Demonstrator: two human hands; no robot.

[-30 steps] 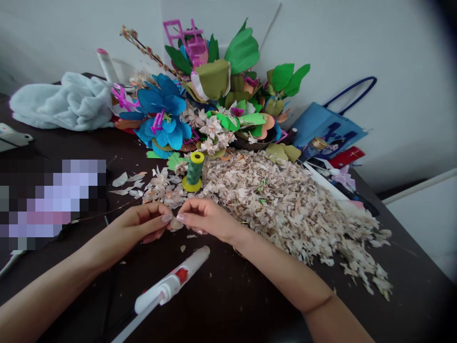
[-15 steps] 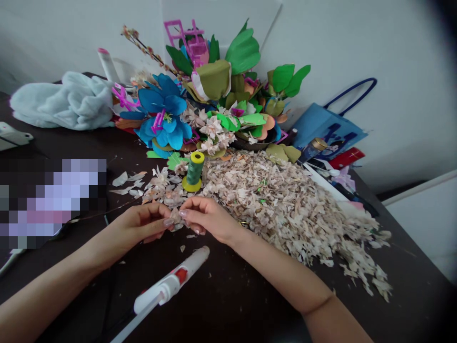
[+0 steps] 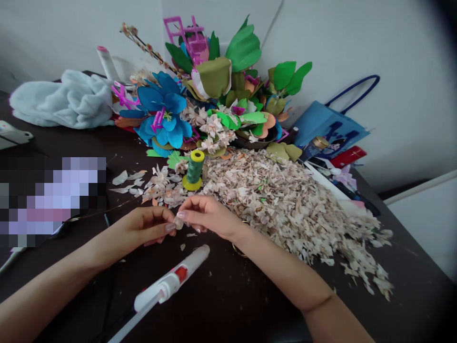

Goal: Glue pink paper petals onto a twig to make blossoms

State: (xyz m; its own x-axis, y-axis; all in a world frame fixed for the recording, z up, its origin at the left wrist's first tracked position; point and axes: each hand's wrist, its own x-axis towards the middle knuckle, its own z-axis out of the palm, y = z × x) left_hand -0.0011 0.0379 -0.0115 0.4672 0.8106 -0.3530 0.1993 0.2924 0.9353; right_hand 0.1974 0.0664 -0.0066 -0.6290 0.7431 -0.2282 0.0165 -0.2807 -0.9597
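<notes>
Pinching a small pale petal narrowly in the fingers of left hand and right hand, close together above the dark surface. Holding it a little nearer to the wearer than the upright thread spool and just left of the petal heap. Showing only a small piece past the fingertips, somewhat longer down than across, with the free end pointing down toward the wearer (full long axis impossible to tell, being partly covered by the fingers).

Below the hands, a white glue gun (by its look, at least), lying aslant from near left to far right, with the rounded end toward the petal.

At the back, a dark bowl, mostly hidden under green leaves and other bright pieces, with a large blue flower leftward. Wound on the spool: green thread. To the right, a blue tote bag, tilted, with handle up (contents not visible), and just in front, a gold-lidded jar, closed, with contents too dim to tell.
</notes>
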